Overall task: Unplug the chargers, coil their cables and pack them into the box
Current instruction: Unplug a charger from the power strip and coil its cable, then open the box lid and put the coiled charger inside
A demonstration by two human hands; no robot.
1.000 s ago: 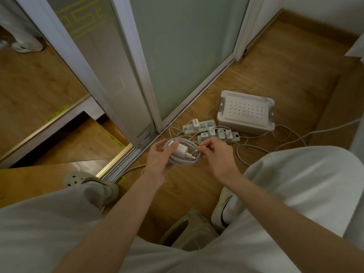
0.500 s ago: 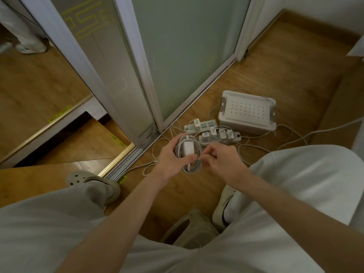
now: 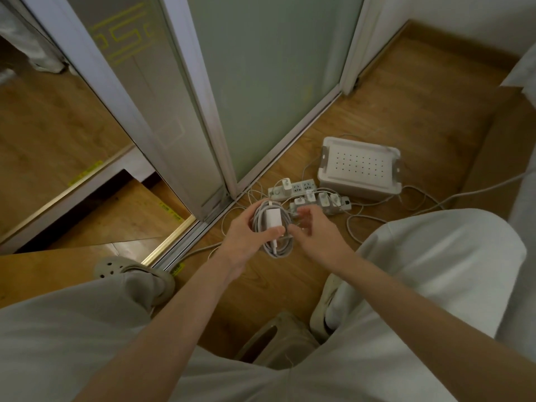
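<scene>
Charger (image 3: 272, 219), white, lying on its coiled cable (image 3: 279, 248) — both held above the wooden floor (image 3: 406, 97) in the left hand (image 3: 246, 236), fingers curled round the coil, thumb on the charger — near the power strips (image 3: 303, 187) and white box (image 3: 359, 169); right hand (image 3: 316, 230) just beside the coil, fingers loose, blurred

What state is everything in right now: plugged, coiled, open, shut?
Box: lid on, closed.
Held charger: unplugged, gripped by left hand.
Its cable: coiled in loops.
Right hand: fingers loose beside the coil.
Far power strip: one plugged charger.
Near power strip: several chargers plugged in.
</scene>
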